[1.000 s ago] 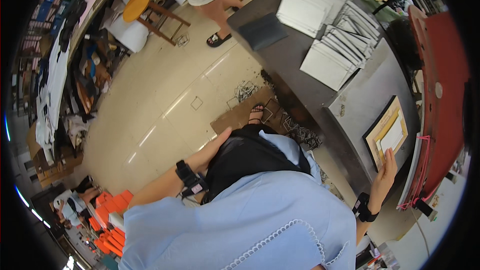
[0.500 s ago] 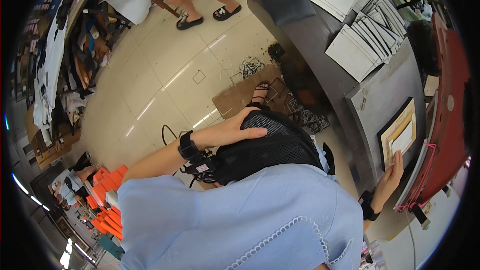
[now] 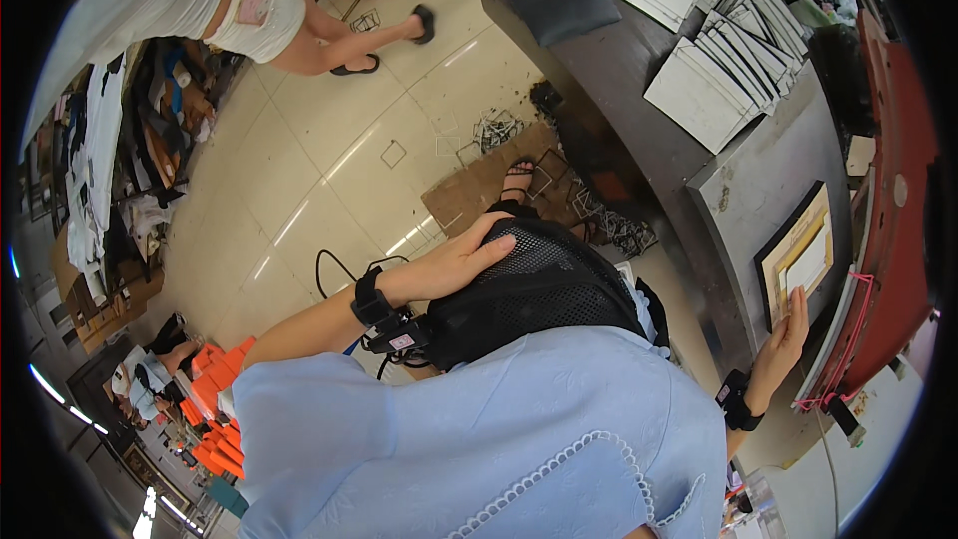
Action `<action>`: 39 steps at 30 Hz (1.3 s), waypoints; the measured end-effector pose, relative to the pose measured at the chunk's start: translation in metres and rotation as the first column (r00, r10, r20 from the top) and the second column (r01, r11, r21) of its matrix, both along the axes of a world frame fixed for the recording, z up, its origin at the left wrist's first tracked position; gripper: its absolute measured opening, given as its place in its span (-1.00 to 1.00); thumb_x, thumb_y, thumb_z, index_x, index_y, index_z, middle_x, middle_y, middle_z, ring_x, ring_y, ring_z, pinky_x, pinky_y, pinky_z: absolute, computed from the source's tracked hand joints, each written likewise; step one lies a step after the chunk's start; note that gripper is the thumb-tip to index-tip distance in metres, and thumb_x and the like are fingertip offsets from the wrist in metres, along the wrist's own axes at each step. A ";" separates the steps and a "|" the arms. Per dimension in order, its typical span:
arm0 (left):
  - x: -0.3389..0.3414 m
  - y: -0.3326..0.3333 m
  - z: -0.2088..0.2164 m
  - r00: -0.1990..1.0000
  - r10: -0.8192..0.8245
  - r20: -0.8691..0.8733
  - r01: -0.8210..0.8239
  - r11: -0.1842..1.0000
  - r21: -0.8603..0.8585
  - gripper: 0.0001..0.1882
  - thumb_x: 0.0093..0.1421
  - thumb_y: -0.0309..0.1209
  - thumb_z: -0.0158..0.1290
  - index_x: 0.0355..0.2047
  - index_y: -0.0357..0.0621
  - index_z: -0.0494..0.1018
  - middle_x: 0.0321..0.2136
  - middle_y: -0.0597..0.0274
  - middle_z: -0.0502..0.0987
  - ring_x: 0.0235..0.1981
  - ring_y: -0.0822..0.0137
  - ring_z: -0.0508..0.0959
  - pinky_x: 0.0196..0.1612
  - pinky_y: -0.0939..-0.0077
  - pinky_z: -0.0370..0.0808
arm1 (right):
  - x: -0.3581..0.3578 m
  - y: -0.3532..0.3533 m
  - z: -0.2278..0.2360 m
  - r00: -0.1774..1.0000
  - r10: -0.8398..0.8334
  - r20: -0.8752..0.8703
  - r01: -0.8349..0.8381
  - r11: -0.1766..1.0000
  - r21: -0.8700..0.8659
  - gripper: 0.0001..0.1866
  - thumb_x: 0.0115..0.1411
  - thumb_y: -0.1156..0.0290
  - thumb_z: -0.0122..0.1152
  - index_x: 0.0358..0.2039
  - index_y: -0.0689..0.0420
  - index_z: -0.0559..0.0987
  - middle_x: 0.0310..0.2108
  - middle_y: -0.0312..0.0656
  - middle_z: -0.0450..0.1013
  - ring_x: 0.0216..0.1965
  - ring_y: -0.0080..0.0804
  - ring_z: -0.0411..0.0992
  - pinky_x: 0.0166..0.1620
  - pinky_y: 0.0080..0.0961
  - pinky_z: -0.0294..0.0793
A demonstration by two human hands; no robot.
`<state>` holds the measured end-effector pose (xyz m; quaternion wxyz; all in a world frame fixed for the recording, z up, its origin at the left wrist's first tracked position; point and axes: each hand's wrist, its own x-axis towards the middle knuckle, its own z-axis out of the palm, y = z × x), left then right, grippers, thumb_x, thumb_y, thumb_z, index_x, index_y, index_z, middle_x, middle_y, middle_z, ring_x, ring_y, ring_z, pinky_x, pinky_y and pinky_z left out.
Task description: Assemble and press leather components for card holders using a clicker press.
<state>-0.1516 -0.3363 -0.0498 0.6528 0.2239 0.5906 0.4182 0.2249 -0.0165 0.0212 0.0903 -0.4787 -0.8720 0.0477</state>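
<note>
My left hand point(image 3: 454, 265) lies flat on a black mesh bag point(image 3: 544, 284) at my lap. Its thumb is stretched out, and its other fingers are partly hidden over the bag's far side. At the right, my right hand point(image 3: 781, 347) has straight fingers with the tips at the near edge of a flat yellowish frame point(image 3: 810, 230). A white rectangular piece point(image 3: 806, 265) sits inside that frame, and a black border shows along its left side. The frame rests on a raised grey metal plate point(image 3: 733, 205). Neither hand is gripping anything.
Stacks of white rectangular sheets point(image 3: 699, 95) and a dark pad point(image 3: 564, 5) lie on the dark worktable point(image 3: 624, 70). A red machine part point(image 3: 903, 190) borders the plate. Thin rectangular outlines point(image 3: 499, 130) litter the floor. Another person point(image 3: 264, 10) stands at the upper left.
The other person has moved left and nearer, so more of their body shows. My hands stay nearly in place, with only a slight shift of the view.
</note>
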 end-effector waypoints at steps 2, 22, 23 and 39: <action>-0.001 -0.001 0.000 1.000 0.013 0.011 -0.013 0.999 -0.029 -0.45 0.49 -0.08 -0.28 0.31 -0.21 0.11 0.15 0.10 0.32 0.22 0.34 0.28 0.29 0.47 0.18 | 0.001 -0.001 -0.001 1.000 -0.006 -0.008 0.006 1.000 -0.006 -0.56 0.37 0.60 -0.13 0.22 0.08 0.44 0.24 -0.16 0.36 0.25 -0.23 0.32 0.28 -0.37 0.27; -0.001 0.016 0.021 0.929 -0.265 -0.258 0.280 0.960 0.020 -0.33 0.44 0.04 -0.25 0.41 -0.05 0.05 0.41 -0.20 -0.12 0.44 -0.08 -0.09 0.44 0.14 -0.13 | -0.002 -0.002 -0.001 1.000 -0.006 -0.022 0.006 1.000 0.008 -0.57 0.38 0.59 -0.13 0.22 0.06 0.45 0.24 -0.16 0.37 0.24 -0.24 0.32 0.27 -0.38 0.28; 0.000 0.017 0.023 0.912 -0.289 -0.289 0.304 0.953 0.005 -0.33 0.44 0.05 -0.25 0.41 -0.02 0.04 0.41 -0.21 -0.12 0.44 -0.10 -0.10 0.43 0.11 -0.12 | -0.002 -0.003 -0.001 1.000 -0.008 -0.020 0.008 1.000 0.010 -0.57 0.38 0.59 -0.13 0.22 0.06 0.45 0.24 -0.16 0.37 0.24 -0.24 0.32 0.27 -0.38 0.28; 0.009 0.033 0.037 0.841 -0.281 -0.462 0.433 0.862 0.263 -0.34 0.41 0.03 -0.17 0.39 -0.03 0.12 0.41 0.09 0.07 0.44 0.07 0.00 0.43 0.04 -0.16 | 0.002 0.000 -0.003 1.000 -0.001 -0.006 0.001 1.000 0.005 -0.54 0.35 0.63 -0.13 0.23 0.07 0.43 0.25 -0.17 0.35 0.26 -0.22 0.30 0.28 -0.36 0.26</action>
